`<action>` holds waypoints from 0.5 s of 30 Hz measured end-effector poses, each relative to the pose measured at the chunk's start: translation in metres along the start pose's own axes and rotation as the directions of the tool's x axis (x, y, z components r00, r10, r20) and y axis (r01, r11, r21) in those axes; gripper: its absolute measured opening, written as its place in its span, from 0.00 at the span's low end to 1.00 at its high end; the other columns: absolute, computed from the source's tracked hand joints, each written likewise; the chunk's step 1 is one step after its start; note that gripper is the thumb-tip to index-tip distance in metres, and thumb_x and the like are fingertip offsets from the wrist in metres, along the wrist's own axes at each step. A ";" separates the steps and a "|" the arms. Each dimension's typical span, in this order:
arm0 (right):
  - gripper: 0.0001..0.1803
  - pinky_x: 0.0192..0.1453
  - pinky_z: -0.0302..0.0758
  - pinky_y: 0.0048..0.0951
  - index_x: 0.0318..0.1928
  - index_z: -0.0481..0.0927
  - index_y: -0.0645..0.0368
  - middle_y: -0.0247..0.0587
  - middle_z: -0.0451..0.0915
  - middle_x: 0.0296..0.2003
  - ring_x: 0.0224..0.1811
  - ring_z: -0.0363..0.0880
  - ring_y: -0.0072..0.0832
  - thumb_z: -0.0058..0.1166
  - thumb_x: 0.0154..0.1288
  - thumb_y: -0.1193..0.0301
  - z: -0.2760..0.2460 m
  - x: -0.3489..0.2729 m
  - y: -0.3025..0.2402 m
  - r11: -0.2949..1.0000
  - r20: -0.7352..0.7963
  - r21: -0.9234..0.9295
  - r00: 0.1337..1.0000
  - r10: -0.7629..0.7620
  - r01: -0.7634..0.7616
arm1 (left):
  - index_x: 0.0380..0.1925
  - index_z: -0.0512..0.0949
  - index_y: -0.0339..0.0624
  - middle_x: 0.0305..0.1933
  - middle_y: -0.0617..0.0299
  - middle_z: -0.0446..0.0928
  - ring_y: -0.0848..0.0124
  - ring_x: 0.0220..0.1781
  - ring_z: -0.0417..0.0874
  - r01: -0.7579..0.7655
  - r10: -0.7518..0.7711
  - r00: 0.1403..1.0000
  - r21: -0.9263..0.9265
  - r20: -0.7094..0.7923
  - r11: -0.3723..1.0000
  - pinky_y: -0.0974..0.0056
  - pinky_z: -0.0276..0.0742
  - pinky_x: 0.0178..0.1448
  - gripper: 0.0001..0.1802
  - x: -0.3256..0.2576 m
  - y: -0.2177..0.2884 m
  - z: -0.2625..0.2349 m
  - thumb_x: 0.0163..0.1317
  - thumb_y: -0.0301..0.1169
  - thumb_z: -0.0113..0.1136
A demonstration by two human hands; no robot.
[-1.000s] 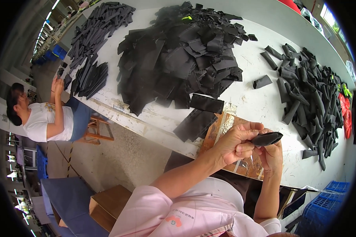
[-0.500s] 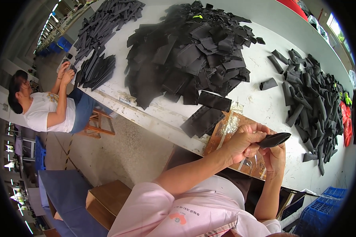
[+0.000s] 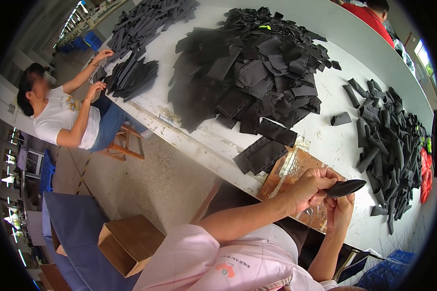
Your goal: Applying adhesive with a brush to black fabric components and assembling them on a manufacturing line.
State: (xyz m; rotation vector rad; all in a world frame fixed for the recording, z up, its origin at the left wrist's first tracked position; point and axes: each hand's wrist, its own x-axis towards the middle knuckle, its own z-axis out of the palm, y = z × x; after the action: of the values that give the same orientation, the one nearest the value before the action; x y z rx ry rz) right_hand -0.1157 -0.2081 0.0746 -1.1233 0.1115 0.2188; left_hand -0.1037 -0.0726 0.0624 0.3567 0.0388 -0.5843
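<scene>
My left hand [image 3: 311, 190] pinches a small black fabric tube [image 3: 347, 187], its pointed open end aimed to the right. Just below it, my right hand [image 3: 341, 209] has its fingers curled up against the tube's underside. Both hands are above a brown board [image 3: 292, 170] partly covered with clear tape at the table's front edge. Two flat black fabric pieces [image 3: 261, 154] lie overlapping at the board's left, close to my left hand. Beyond them spreads a large heap of flat black pieces [image 3: 257, 72].
Rolled black tubes [image 3: 388, 150] are piled at the right, with a single tube [image 3: 341, 119] apart. A co-worker [image 3: 65, 116] sits at the left by stacked dark strips [image 3: 136, 77]. A cardboard box [image 3: 131, 242] and a blue crate [image 3: 386, 271] stand below table height.
My view has shifted, so the table sits lower and further right. My hands keep the tube in nearly the same grip. The co-worker's hands have parted, one reaching out to the strips.
</scene>
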 end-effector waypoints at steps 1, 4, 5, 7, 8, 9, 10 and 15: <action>0.03 0.15 0.53 0.12 0.32 0.72 0.61 0.30 0.67 0.18 0.14 0.57 0.13 0.48 0.57 0.76 0.000 0.000 0.000 1.000 -0.019 -0.016 1.000 -0.008 0.007 | 0.32 0.70 0.40 0.20 0.66 0.72 0.87 0.08 0.59 -0.003 0.003 1.000 0.007 -0.005 1.000 0.80 0.52 0.09 0.05 0.000 0.000 0.000 0.60 0.30 0.51; 0.04 0.15 0.54 0.13 0.34 0.71 0.62 0.31 0.68 0.19 0.14 0.58 0.13 0.47 0.57 0.77 0.002 0.001 0.000 1.000 -0.041 -0.025 0.999 -0.010 0.009 | 0.32 0.71 0.40 0.20 0.66 0.72 0.87 0.09 0.59 -0.020 0.020 1.000 0.011 -0.013 1.000 0.80 0.52 0.09 0.05 -0.001 0.000 0.000 0.60 0.30 0.50; 0.04 0.15 0.54 0.13 0.34 0.72 0.62 0.31 0.68 0.19 0.14 0.58 0.14 0.47 0.57 0.76 0.005 0.001 -0.001 1.000 -0.051 -0.027 0.999 -0.017 0.015 | 0.32 0.71 0.40 0.21 0.66 0.72 0.87 0.09 0.59 -0.023 0.023 1.000 0.007 -0.015 1.000 0.80 0.52 0.09 0.05 -0.002 0.001 0.002 0.60 0.30 0.50; 0.04 0.15 0.54 0.14 0.33 0.72 0.62 0.31 0.68 0.19 0.15 0.58 0.14 0.48 0.57 0.76 0.007 0.001 -0.001 0.999 -0.065 -0.029 0.998 -0.022 0.020 | 0.32 0.71 0.40 0.21 0.66 0.72 0.87 0.09 0.59 -0.021 0.021 1.000 0.001 -0.019 1.000 0.80 0.52 0.10 0.05 -0.003 0.001 0.002 0.60 0.29 0.51; 0.03 0.16 0.54 0.14 0.33 0.72 0.61 0.31 0.68 0.19 0.15 0.59 0.15 0.48 0.57 0.75 0.006 0.002 0.000 0.999 -0.043 -0.023 0.999 -0.032 0.031 | 0.32 0.71 0.40 0.21 0.66 0.72 0.86 0.09 0.59 -0.028 0.028 0.999 0.002 -0.023 1.000 0.80 0.53 0.10 0.05 -0.004 0.002 0.002 0.60 0.29 0.51; 0.03 0.16 0.54 0.14 0.32 0.72 0.61 0.31 0.68 0.19 0.15 0.59 0.15 0.49 0.57 0.75 0.006 0.002 0.000 0.999 -0.023 -0.017 0.999 -0.044 0.043 | 0.32 0.70 0.40 0.21 0.66 0.73 0.86 0.09 0.59 -0.034 0.035 0.999 0.004 -0.027 0.999 0.80 0.53 0.11 0.05 -0.005 0.002 0.001 0.60 0.29 0.51; 0.03 0.16 0.54 0.14 0.32 0.72 0.61 0.31 0.68 0.19 0.15 0.59 0.15 0.49 0.57 0.75 0.005 0.002 0.001 0.999 -0.029 -0.018 0.999 -0.043 0.043 | 0.32 0.70 0.40 0.21 0.66 0.73 0.86 0.09 0.59 -0.028 0.028 0.999 0.002 -0.027 1.000 0.80 0.53 0.11 0.05 -0.006 0.001 0.001 0.60 0.29 0.51; 0.07 0.17 0.55 0.15 0.28 0.72 0.60 0.30 0.67 0.18 0.16 0.60 0.16 0.52 0.58 0.70 0.008 0.002 -0.003 0.999 0.024 -0.038 0.999 -0.038 0.039 | 0.34 0.71 0.41 0.22 0.66 0.72 0.86 0.10 0.60 0.002 -0.006 0.998 -0.065 -0.060 0.998 0.80 0.53 0.12 0.04 -0.008 0.002 -0.001 0.59 0.28 0.50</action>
State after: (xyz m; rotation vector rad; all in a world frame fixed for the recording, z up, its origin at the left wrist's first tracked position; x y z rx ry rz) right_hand -0.1135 -0.2014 0.0801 -1.1600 0.0647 0.2003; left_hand -0.1089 -0.0664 0.0638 0.3115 0.1160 -0.5744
